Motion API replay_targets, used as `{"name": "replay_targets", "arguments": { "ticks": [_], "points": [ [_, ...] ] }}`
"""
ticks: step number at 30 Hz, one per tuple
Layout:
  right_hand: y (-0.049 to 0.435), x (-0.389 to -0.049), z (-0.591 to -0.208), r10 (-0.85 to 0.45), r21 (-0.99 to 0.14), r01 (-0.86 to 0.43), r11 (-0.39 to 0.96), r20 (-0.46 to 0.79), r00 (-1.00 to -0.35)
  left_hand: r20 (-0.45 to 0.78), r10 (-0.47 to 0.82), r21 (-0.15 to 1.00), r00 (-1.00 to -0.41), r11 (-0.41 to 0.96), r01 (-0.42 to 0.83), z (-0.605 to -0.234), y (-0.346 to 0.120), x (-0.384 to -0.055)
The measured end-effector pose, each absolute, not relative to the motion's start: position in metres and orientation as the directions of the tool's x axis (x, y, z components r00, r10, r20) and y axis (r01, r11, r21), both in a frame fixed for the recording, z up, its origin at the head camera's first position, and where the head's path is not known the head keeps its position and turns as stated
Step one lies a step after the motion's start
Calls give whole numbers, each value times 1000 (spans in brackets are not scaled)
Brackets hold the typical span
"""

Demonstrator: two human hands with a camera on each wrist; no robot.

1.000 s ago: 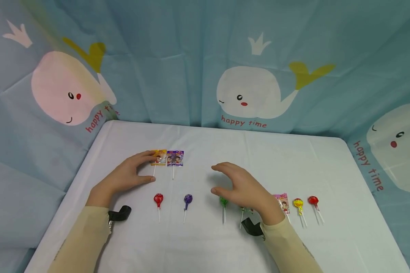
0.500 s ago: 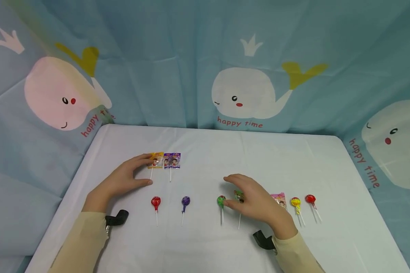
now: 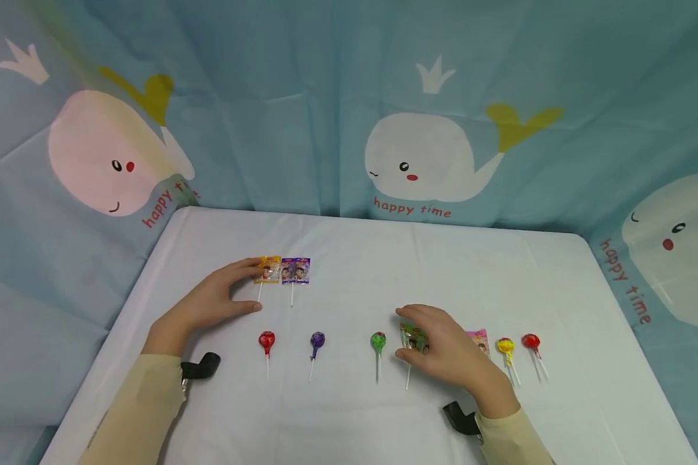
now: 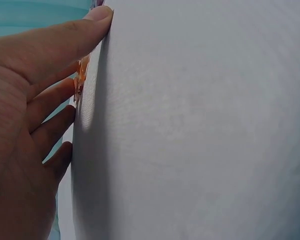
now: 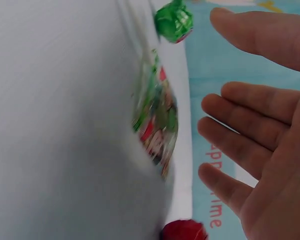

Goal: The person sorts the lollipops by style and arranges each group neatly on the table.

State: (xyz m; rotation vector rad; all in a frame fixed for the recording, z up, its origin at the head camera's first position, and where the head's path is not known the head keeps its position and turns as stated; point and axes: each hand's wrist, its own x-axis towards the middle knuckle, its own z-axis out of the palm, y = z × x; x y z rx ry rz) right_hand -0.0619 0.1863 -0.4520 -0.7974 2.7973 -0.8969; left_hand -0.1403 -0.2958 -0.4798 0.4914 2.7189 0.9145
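In the head view my left hand [image 3: 212,297] rests at the yellow-wrapped lollipop [image 3: 270,270], fingertips over the wrapper's left edge and thumb beside the stick. A purple-wrapped lollipop [image 3: 295,270] lies right against it. The left wrist view shows the fingers [image 4: 50,102] spread and relaxed, with the orange-yellow wrapper [image 4: 82,72] behind them. My right hand [image 3: 450,349] hovers around the green-wrapped lollipop [image 3: 412,337], thumb and fingers apart. In the right wrist view that green wrapper [image 5: 157,120] stands clear of the extended fingers [image 5: 245,125].
Nearer on the white table [image 3: 326,426] lie a red lollipop [image 3: 266,340], a purple one [image 3: 317,341] and a green one [image 3: 378,342]. To the right are a pink wrapper [image 3: 479,340], partly hidden by my hand, a yellow lollipop [image 3: 505,347] and a red one [image 3: 531,342].
My right hand has moved right and nearer to me, from above the round green lollipop to around the green-wrapped one, uncovering both. My left hand stays at the yellow wrapper.
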Motion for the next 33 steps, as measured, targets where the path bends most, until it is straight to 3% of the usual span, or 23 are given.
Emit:
{"name": "replay_targets", "arguments": {
  "ticks": [10, 33],
  "points": [
    [196, -54, -462, -528, -479, -502, 720, 92, -844, -120, 381, 606, -917, 759, 236, -484, -295, -139],
    [210, -52, -465, -528, -419, -497, 759, 48, -848, -109, 382, 591, -918, 767, 249, -480, -295, -141]
  ]
}}
